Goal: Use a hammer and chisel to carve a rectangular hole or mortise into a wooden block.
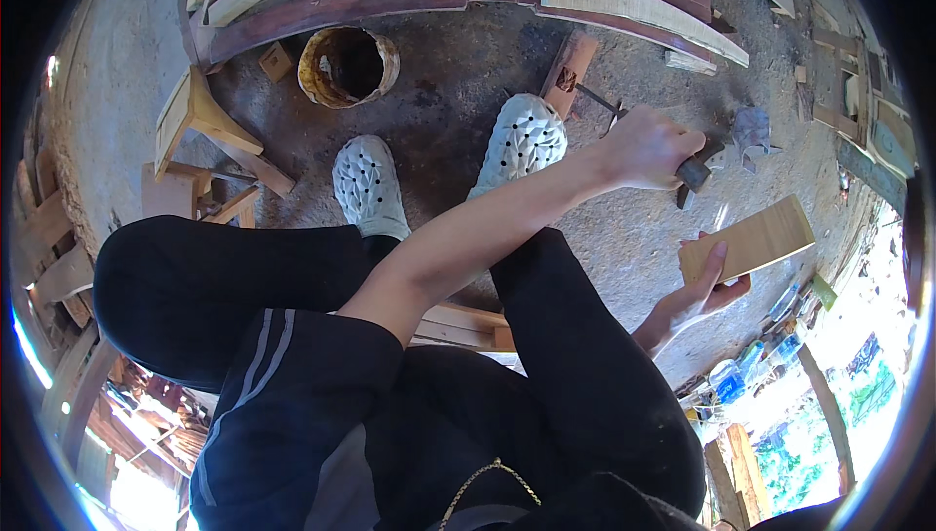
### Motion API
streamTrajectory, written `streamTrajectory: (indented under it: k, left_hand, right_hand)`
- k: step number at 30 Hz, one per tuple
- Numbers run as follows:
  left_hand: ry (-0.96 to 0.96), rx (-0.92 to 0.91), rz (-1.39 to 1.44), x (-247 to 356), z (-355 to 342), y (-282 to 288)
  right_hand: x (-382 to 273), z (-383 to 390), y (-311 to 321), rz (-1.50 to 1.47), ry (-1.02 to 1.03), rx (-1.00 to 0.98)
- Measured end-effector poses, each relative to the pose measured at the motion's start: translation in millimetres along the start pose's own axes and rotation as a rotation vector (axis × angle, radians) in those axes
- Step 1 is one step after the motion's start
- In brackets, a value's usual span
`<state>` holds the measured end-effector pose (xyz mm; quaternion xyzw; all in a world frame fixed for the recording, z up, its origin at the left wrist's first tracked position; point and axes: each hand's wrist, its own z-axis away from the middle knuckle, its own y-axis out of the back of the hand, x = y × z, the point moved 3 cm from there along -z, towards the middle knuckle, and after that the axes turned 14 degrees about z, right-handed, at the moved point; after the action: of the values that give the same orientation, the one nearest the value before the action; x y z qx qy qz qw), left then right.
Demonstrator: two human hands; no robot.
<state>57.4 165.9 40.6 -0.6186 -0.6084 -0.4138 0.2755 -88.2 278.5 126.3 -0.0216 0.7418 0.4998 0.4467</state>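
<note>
My left arm crosses over my raised knee. My left hand [659, 149] is closed around a dark-handled tool [693, 176], whose blunt end shows beyond the fist; its exact kind is unclear. On the other side of the fist a thin dark metal rod [597, 99] runs toward a reddish timber piece [569, 71] with a cut hole. Whether rod and handle are one tool, I cannot tell. My right hand [710, 287] grips a pale rectangular wood block [749, 240], thumb on its face, held above the floor.
My white perforated shoes [366, 185] rest on the concrete floor. Ahead stand a stained bucket [348, 67] and a long reddish wooden frame [409, 6] with a pale board [634, 12]. Wooden offcuts [219, 126] lie at left. Plastic bottles [729, 380] are at lower right.
</note>
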Motion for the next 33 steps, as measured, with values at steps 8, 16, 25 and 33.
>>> streamTrajectory:
  k: [8, 16, 25, 33]
  left_hand:
    - [-0.025, 0.023, -0.028, -1, 0, -2]
    - [-0.011, 0.108, -0.008, -1, -2, 4]
    - [-0.005, 0.179, -0.009, -4, -7, 19]
    - [0.005, 0.189, 0.019, -4, -5, 22]
  right_hand:
    - [0, -1, 1, -0.019, 0.001, -0.001]
    - [-26, -1, 0, -0.144, 0.112, -0.1]
    - [-72, 3, 5, -0.038, 0.447, -0.14]
    - [-41, -4, 12, 0.232, 0.381, -0.292]
